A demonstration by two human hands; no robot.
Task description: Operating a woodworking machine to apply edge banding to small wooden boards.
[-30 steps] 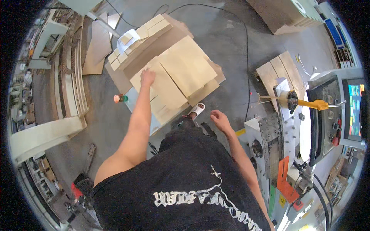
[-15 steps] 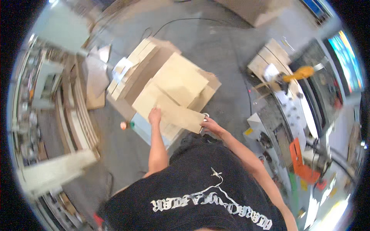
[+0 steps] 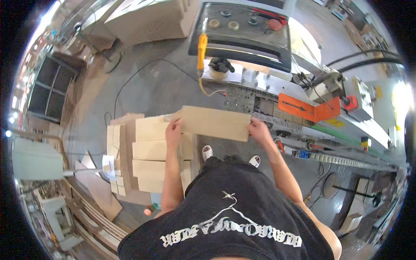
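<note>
Held level in front of me is a flat, light-brown rectangular board [image 3: 216, 124], clear of the stack. My left hand [image 3: 173, 125] is closed on its left end, thumb over the edge. The right end is pinched by my right hand [image 3: 258, 129]. Below and left of my left hand lie stacks of similar pale boards [image 3: 148, 151] on a larger brown sheet [image 3: 130, 147]. A long machine with a metal bed [image 3: 242, 96] stands ahead and to the right of the held board.
An orange guard [image 3: 299, 108] sits over the machine bed. A yellow-handled tool [image 3: 202, 50] stands by a roll with black gloves [image 3: 222, 65]. A black cable [image 3: 130, 78] crosses the grey floor. Large brown stacked material [image 3: 151, 21] stands at the far left.
My body has turned right, toward the machine. Both hands have lifted the board off the stack and carried it along, and the stack now lies to my left.
</note>
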